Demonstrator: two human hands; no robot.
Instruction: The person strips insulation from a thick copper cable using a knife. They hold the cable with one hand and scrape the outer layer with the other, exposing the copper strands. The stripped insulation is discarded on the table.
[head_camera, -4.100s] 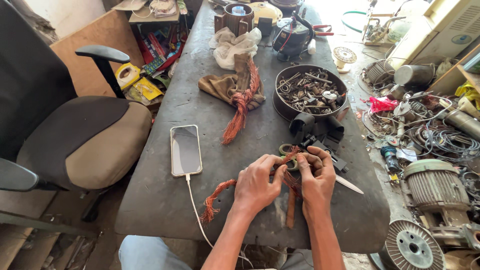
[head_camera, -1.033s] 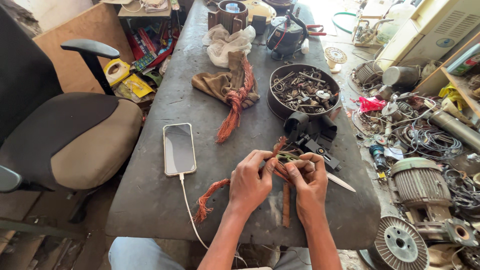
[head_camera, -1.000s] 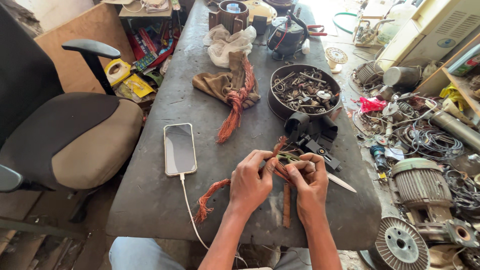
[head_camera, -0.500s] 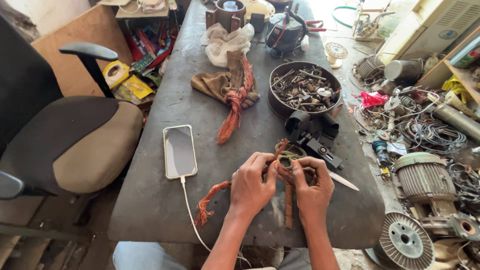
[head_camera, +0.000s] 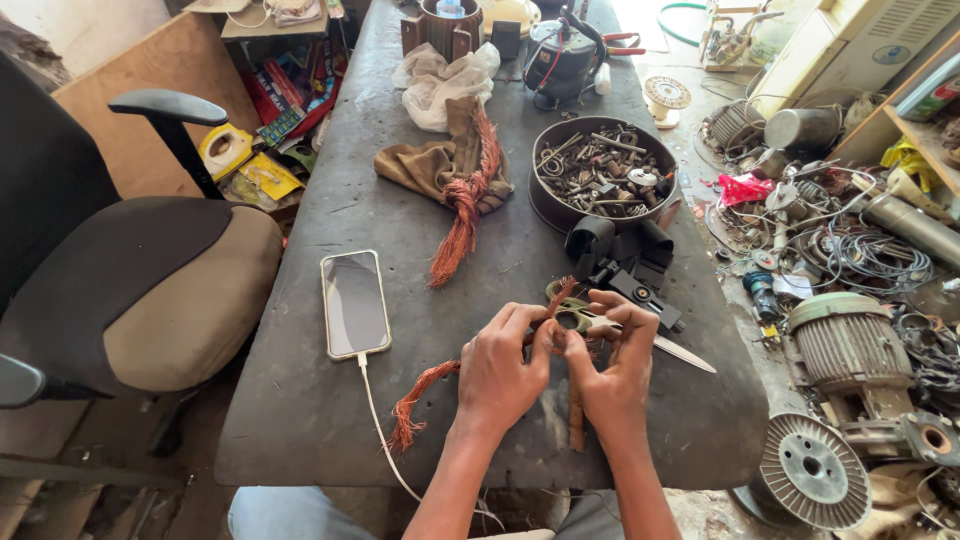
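Both of my hands meet over the near part of a dark workbench (head_camera: 330, 400). My left hand (head_camera: 505, 365) pinches a bundle of copper wire (head_camera: 415, 400) whose frayed end trails left onto the bench. My right hand (head_camera: 612, 365) grips the same bundle where a greenish ring-shaped piece (head_camera: 575, 317) sits against it; a short copper tuft (head_camera: 562, 294) sticks up between my fingers. A brown stick (head_camera: 576, 425) lies under my hands. A knife blade (head_camera: 685, 354) lies just right of my right hand.
A phone (head_camera: 351, 303) on a white cable lies left of my hands. Farther back are a second copper bundle (head_camera: 458, 225) on a brown cloth, a round pan of bolts (head_camera: 602, 180) and black parts (head_camera: 625, 255). An office chair (head_camera: 150, 280) stands left; motors and wire clutter the floor right.
My hands stay on the copper bundle. My right-hand fingers have shifted up and spread over the green ring. The view has drifted slightly.
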